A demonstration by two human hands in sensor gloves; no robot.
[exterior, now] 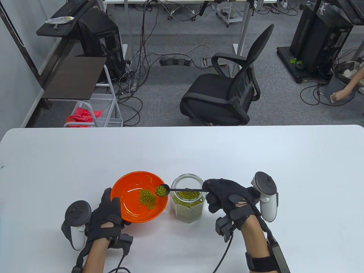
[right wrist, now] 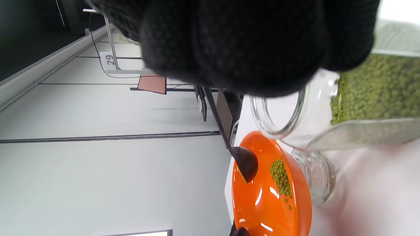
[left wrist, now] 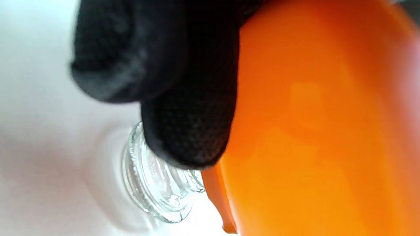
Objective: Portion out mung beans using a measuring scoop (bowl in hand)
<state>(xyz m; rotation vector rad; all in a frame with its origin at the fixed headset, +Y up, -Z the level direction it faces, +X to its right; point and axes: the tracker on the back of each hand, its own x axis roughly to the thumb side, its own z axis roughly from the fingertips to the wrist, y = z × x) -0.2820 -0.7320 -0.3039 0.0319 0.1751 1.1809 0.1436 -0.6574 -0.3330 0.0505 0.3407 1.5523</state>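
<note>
Your left hand (exterior: 106, 217) grips tilted glossy orange plastic bowl (exterior: 126, 209) by near rim. Right hand (exterior: 227, 199) fingers pinch handle of slim black measuring scoop (exterior: 162, 190), heaped with mung beans, over bowl's right edge beside clear glass jar (exterior: 187, 203). Tip too early, beans probably bounce onto white table (exterior: 284, 159).

Table view high, facing down, wrist views close, sharing orange bowl (exterior: 136, 182)

Black office chair (exterior: 227, 82) beyond the white table (exterior: 256, 159); wire cart (exterior: 102, 111) far left.
</note>
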